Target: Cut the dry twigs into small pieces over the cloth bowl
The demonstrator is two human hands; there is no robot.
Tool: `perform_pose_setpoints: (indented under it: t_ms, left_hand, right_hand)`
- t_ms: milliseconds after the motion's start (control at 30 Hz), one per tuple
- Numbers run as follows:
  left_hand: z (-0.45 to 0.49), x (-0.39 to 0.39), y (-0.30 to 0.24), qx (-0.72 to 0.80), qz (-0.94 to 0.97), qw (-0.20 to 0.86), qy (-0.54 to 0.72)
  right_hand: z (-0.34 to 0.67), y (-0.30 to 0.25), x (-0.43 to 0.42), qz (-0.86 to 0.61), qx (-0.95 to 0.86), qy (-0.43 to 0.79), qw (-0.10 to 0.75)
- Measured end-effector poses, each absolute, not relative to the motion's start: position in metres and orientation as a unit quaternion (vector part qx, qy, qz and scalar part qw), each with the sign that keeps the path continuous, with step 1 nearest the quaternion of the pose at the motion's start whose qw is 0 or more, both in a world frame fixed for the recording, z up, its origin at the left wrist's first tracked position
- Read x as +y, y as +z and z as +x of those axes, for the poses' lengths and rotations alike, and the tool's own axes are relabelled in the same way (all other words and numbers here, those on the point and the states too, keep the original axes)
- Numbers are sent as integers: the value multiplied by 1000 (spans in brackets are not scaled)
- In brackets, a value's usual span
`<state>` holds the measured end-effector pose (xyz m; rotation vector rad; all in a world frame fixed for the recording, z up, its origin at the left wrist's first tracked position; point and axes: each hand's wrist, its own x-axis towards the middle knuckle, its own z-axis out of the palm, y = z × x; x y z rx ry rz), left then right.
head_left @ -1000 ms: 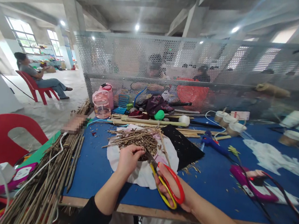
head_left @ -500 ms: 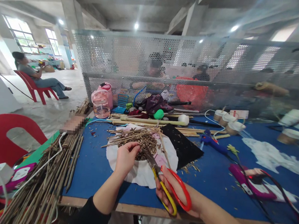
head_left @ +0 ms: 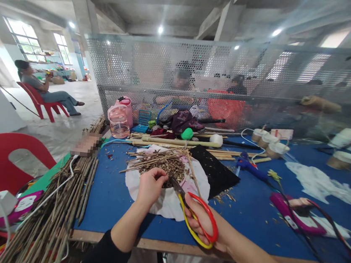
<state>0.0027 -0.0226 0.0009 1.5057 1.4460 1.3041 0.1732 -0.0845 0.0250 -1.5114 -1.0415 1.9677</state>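
Note:
My right hand (head_left: 199, 218) grips scissors (head_left: 197, 219) with one red and one yellow handle. Their dark blades point up and left, close to the fingertips of my left hand (head_left: 151, 184). Thumb and fingers of the left hand are pinched together over the near side of a heap of short chopped twig pieces (head_left: 171, 167); whatever is between them is too small to make out. The heap lies on a white cloth (head_left: 167, 206), with thin dry sticks (head_left: 147, 157) across its far left side.
A bundle of long sticks (head_left: 59, 202) lies along the left edge. Behind the heap are bamboo poles (head_left: 174, 141), a black sheet (head_left: 214, 169) and a blue glue gun (head_left: 252, 167). A purple power strip (head_left: 299, 217) with cords sits right. A perforated screen (head_left: 122, 70) stands behind.
The left hand has shifted slightly right. The scissors have turned a little, and their handles look closer together.

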Motion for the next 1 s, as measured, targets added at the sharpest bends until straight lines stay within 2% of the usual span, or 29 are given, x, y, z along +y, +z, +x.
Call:
perform_pose_setpoints:
  t_ms: [200, 800, 900, 1000]
  left_hand:
    - [1, -21, 2, 555, 537, 347, 532]
    - [-1, -25, 1, 571, 635, 225, 470]
    - [-3, -23, 1, 577, 623, 202, 488]
    - [-4, -21, 0, 573, 621, 169, 508]
  right_hand:
    - [178, 27, -88, -512, -337, 765, 196]
    - [172, 28, -88, -539, -404, 706, 219]
    - [183, 33, -88, -548, -468, 662, 205]
    - [197, 39, -88, -543, -600, 555, 193]
